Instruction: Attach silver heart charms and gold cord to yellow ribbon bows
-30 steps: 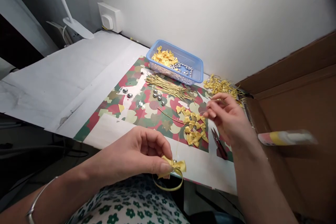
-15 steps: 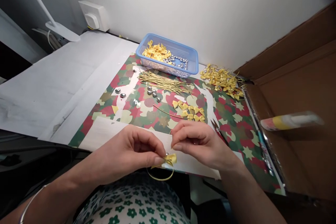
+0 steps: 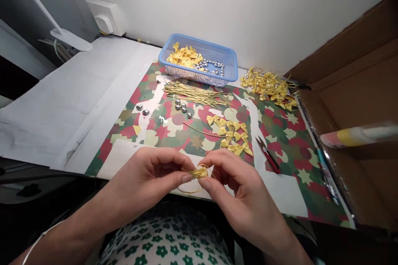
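Note:
Between my two hands, low over the table's front edge, is a small yellow ribbon bow (image 3: 200, 172) with a thin gold cord (image 3: 190, 191) looping below it. My left hand (image 3: 161, 169) pinches the bow's left side between thumb and forefinger. The thumb and fingers of my right hand (image 3: 231, 182) close on its right side, where cord curves round the fingertips. Several loose yellow bows (image 3: 230, 132) lie beyond my right hand, with a single cord (image 3: 202, 131) to their left. Several silver heart-shaped beads (image 3: 183, 108) rest farther back.
A blue basket (image 3: 199, 76) holding bows and silver beads stands by the wall. Before it lies a bundle of gold cords (image 3: 194, 93). Finished-looking bows (image 3: 270, 87) are heaped at back right. Red-handled snips (image 3: 269, 156) lie right of my right hand, near a cardboard box (image 3: 351, 78).
My right hand has moved down and left from pulling at the cord to gripping the bow. The bow has turned and come up slightly. The view has shifted, exposing the snips.

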{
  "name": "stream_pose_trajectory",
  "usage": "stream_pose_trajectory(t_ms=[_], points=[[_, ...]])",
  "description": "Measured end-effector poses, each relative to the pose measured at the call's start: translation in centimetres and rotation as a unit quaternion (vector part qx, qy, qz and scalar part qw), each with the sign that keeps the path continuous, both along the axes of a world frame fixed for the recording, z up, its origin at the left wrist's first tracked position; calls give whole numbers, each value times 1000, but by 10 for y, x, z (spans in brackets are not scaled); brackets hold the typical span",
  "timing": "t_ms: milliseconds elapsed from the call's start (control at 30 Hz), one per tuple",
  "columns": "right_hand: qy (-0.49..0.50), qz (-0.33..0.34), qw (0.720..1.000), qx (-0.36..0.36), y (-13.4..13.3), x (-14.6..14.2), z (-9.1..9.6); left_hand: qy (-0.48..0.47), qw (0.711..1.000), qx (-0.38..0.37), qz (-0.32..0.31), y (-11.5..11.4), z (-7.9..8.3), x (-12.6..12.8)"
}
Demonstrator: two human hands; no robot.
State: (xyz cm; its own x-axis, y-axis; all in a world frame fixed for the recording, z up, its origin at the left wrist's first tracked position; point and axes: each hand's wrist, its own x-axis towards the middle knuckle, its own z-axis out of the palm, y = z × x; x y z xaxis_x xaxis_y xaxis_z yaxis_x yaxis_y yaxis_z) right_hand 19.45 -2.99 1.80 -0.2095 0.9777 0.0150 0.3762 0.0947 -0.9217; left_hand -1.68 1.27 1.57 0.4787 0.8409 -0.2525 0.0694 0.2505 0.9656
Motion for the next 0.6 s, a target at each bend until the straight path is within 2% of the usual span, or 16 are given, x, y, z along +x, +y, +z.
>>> stream_pose_trajectory(t_ms=[100, 200, 333, 600], points=[[-36, -25, 998, 54, -3, -5, 0, 13, 1000, 18, -6, 0, 0, -1], [-72, -19, 993, 89, -4, -8, 1, 28, 999, 24, -14, 0, 1, -2], [-52, -6, 997, 58, -1, -8, 3, 35, 999, 23, -6, -2, 2, -3], [-14, 1, 1000, -1, 4, -7, 5, -10, 999, -31, 15, -5, 1, -4]])
